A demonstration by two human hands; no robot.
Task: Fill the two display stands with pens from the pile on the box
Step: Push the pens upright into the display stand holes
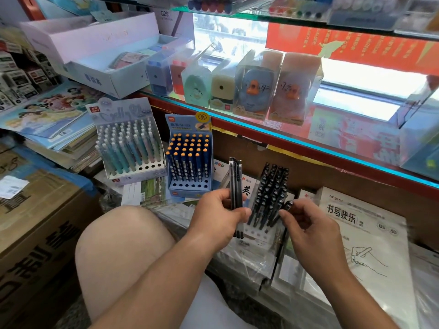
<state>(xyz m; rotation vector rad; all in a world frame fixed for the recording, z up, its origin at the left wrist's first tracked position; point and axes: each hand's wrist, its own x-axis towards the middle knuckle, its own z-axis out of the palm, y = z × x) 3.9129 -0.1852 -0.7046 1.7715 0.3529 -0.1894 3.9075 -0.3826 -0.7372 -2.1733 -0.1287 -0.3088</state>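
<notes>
Above the workbooks [370, 245], filling the stand [256, 233], flanking it with left hand [215, 217] and right hand [316, 232], clamping a pen bundle [236, 181] upright in the former, pinching one pen [288, 205] by the stand's right edge in the latter, risking knocking seated pens [273, 184] askew through a crowded insertion.

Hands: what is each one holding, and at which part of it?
The left hand grips a small bundle of black pens around their lower half. The right hand pinches one black pen near its upper end.
</notes>
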